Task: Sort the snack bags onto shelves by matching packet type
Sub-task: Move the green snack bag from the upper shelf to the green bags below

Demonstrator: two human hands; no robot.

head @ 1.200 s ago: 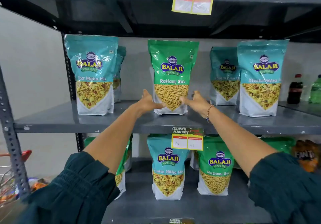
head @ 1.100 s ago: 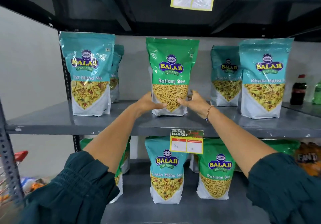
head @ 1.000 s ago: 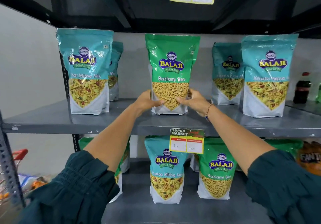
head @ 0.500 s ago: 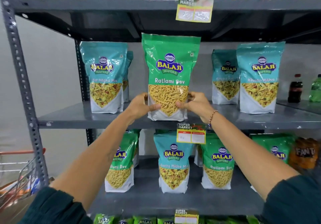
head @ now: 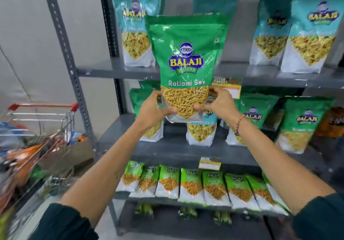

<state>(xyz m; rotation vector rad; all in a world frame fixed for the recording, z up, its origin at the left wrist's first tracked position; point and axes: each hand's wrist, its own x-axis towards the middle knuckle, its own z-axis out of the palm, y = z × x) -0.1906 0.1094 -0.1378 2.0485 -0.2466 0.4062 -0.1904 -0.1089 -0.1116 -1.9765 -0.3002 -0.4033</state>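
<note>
A green Ratlami Sev bag [head: 186, 57] is held upright in the air in front of the shelves. My left hand [head: 151, 110] grips its lower left corner and my right hand [head: 218, 105] grips its lower right corner. Teal Khatta Mitha Mix bags [head: 136, 35] stand on the upper shelf [head: 242, 76], with two more at the right [head: 312, 33]. On the middle shelf [head: 167, 146] stand green Ratlami Sev bags [head: 305, 122] and one teal bag [head: 202, 130], partly hidden behind the held bag.
A row of several small light-green packets [head: 193, 185] lines the lower shelf. A shopping cart [head: 35, 131] with a red handle and mixed goods stands at the left. The grey perforated upright [head: 68, 57] frames the shelving's left side. An orange Fanta pack [head: 333, 122] sits far right.
Both hands lifted the green bag off the upper shelf and pulled it toward me and downward. The view dropped and backed away, so lower shelves and the cart now show.
</note>
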